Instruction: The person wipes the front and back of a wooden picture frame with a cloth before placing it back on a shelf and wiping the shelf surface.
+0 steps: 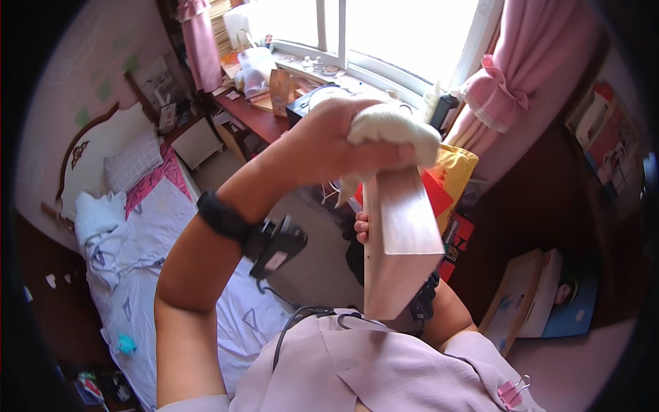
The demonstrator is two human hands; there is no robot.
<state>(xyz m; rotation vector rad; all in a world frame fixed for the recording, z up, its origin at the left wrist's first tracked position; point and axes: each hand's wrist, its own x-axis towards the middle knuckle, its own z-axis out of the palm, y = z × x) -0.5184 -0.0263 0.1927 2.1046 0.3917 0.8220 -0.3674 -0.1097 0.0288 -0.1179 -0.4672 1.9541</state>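
Note:
My left hand (340,144) is closed on a white cloth (395,129), bunched up and pressed to the far end of a pale, box-shaped piece that looks wooden (405,223). The box is held up in front of my chest, tilted, with one long side and its near end showing. My right hand (362,227) grips it from behind; only a few fingertips show, curled at its left edge, and the rest of that hand is hidden by the box. A loose tip of the cloth hangs down beside the box's left edge.
A bed with white sheets (185,268) stands on the left. A cluttered desk (257,117) runs below the window. Yellow and red bags (456,168) sit behind the box. Boards (511,299) lean at the right. A black device with a cable (278,244) is strapped to my left wrist.

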